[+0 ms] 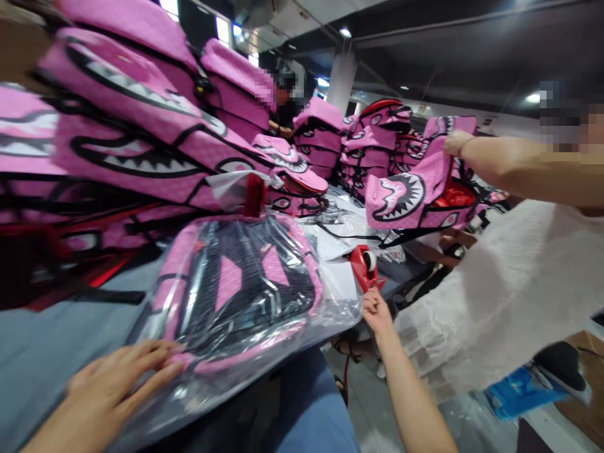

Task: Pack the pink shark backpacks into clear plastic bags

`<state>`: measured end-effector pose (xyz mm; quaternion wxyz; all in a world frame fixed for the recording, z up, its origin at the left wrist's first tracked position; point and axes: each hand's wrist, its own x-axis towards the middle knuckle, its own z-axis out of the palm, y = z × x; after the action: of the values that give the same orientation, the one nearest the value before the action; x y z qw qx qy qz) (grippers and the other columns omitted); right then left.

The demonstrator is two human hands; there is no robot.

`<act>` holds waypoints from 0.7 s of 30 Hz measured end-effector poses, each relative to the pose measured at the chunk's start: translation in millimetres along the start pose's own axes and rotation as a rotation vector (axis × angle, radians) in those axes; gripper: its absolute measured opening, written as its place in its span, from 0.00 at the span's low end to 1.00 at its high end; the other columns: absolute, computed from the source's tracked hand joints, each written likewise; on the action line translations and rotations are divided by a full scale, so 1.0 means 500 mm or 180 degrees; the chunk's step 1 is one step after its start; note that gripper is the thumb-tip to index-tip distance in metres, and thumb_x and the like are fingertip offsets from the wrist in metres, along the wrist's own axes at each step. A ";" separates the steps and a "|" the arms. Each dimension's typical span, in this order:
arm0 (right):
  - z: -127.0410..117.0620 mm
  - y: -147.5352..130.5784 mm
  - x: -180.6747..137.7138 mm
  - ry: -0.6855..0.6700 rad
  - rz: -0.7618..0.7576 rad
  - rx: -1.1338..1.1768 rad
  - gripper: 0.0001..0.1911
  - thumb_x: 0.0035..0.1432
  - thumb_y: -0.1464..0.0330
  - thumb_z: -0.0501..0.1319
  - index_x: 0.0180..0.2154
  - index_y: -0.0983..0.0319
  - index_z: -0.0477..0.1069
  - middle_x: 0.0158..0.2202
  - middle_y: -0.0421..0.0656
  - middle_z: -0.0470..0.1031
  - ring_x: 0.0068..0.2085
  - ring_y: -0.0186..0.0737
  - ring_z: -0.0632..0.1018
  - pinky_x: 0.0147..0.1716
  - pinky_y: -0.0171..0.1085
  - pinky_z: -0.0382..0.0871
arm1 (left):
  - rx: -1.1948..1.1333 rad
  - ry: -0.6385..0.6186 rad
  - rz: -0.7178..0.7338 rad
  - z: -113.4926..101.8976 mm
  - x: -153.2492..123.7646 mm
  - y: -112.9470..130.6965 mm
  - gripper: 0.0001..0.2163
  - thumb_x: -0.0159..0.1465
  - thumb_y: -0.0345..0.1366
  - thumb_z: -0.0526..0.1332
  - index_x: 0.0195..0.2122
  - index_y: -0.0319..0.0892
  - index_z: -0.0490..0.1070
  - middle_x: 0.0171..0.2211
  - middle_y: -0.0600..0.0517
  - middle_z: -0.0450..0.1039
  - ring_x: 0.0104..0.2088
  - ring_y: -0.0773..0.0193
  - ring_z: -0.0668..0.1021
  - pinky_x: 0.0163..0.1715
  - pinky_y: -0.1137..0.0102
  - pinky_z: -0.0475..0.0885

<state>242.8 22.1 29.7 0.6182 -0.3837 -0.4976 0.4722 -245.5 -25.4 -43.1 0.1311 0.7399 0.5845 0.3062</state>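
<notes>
A pink backpack in a clear plastic bag (240,289) lies back-side up on the grey table (42,352) in front of me. My left hand (117,387) rests flat on the bag's near edge, fingers stretched out. My right hand (375,309) reaches to the bag's right corner, just below a red tape dispenser (365,267), with its fingers pinched together; what they hold is too small to make out.
Stacks of pink shark-mouth backpacks (127,126) fill the left and far side. A co-worker in a white top (509,283) stands at right, an arm (509,167) laid on a pink backpack (415,195). A blue object (523,390) lies on the floor.
</notes>
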 end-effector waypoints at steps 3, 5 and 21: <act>0.077 -0.061 -0.017 -0.0315 -0.0152 0.0875 0.25 0.67 0.53 0.60 0.26 0.57 0.52 0.20 0.27 0.37 0.19 0.29 0.38 0.13 0.25 0.36 | -0.0274 -0.0404 -0.0199 -0.042 0.005 0.084 0.21 0.64 0.59 0.52 0.40 0.55 0.79 0.48 0.53 0.80 0.53 0.49 0.76 0.56 0.51 0.63; 0.154 -0.101 -0.014 -0.1064 -0.0140 0.1202 0.19 0.71 0.57 0.57 0.29 0.57 0.58 0.20 0.28 0.43 0.18 0.28 0.43 0.14 0.25 0.43 | -0.0312 -0.0563 -0.0214 -0.062 0.016 0.120 0.21 0.65 0.56 0.51 0.39 0.52 0.79 0.49 0.50 0.79 0.53 0.50 0.75 0.56 0.51 0.60; 0.581 -0.011 0.118 -0.4021 -0.0052 -0.4639 0.21 0.48 0.59 0.77 0.36 0.60 0.71 0.26 0.34 0.72 0.28 0.33 0.71 0.27 0.31 0.52 | -0.0330 -0.0421 -0.0056 -0.047 0.010 0.127 0.12 0.72 0.42 0.52 0.44 0.46 0.75 0.47 0.50 0.76 0.49 0.54 0.73 0.56 0.51 0.55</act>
<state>-36.4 79.1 111.0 -0.1505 -0.3449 -0.9121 0.1624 -209.3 -42.4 11.6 0.2103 0.7456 0.5644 0.2853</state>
